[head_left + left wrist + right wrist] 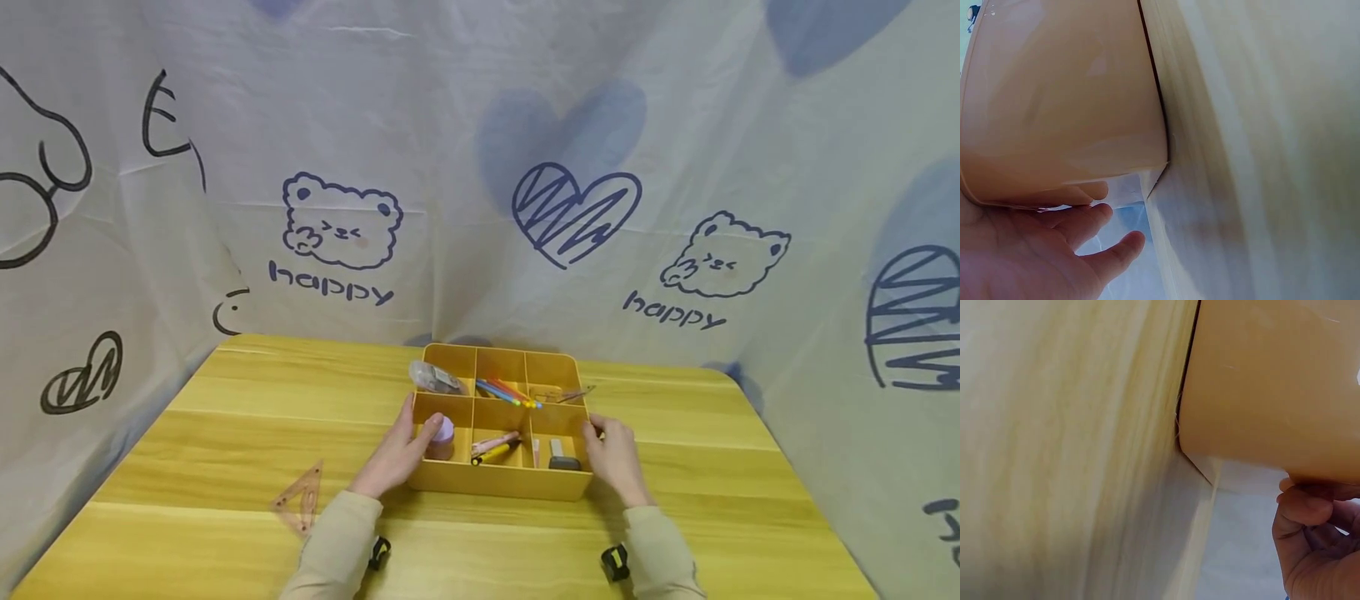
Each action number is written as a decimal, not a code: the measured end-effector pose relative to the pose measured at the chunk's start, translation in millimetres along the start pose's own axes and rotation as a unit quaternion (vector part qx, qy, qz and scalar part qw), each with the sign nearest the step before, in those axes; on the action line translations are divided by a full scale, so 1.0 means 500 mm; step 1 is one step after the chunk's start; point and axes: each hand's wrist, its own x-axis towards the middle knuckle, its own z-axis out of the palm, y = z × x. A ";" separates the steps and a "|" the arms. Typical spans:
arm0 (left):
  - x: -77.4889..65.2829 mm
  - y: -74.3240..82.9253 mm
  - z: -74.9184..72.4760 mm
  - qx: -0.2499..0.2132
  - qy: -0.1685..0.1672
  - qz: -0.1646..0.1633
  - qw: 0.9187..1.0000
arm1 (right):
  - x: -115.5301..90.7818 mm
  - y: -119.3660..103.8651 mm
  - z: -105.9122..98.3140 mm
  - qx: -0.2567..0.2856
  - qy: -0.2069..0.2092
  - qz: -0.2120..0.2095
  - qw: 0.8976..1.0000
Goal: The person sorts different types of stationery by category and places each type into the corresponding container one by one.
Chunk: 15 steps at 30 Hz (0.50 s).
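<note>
A yellow six-compartment organizer box [501, 482] sits on the table between both hands. My left hand [395, 454] grips its left wall, thumb over the rim; the left wrist view shows fingers along the outside. The right hand [615, 457] pinches the right wall near the rim. Inside the box, a clear-wrapped grey item [437, 379] lies back left and several coloured pens [504, 392] back middle. A purple-lidded jar [442, 437] stands front left, partly behind the thumb. A yellow-and-black pen [495, 452] lies front middle, and a dark grey block [564, 462] front right.
A pink transparent set square [303, 498] lies on the wood-grain table [195, 467], left of the left forearm. Thin transparent pieces [558, 394] poke over the box's back right rim. A white printed cloth [465, 250] hangs behind the table and along both sides.
</note>
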 end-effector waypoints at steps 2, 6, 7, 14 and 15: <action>0.000 0.002 -0.001 0.004 -0.001 -0.001 1.000 | 0.000 0.000 0.000 -0.003 0.005 -0.005 1.000; 0.001 0.008 -0.005 0.021 -0.008 -0.003 1.000 | 0.001 0.002 0.002 -0.007 0.010 -0.005 1.000; 0.000 0.010 -0.006 0.026 -0.010 -0.006 1.000 | 0.001 0.003 0.003 -0.008 0.009 -0.004 1.000; -0.014 0.024 -0.027 0.055 -0.031 -0.010 0.998 | 0.002 0.002 0.009 -0.005 0.011 -0.004 1.000; -0.016 0.027 -0.031 0.055 -0.035 -0.008 0.998 | 0.001 0.002 0.009 -0.005 0.013 -0.004 1.000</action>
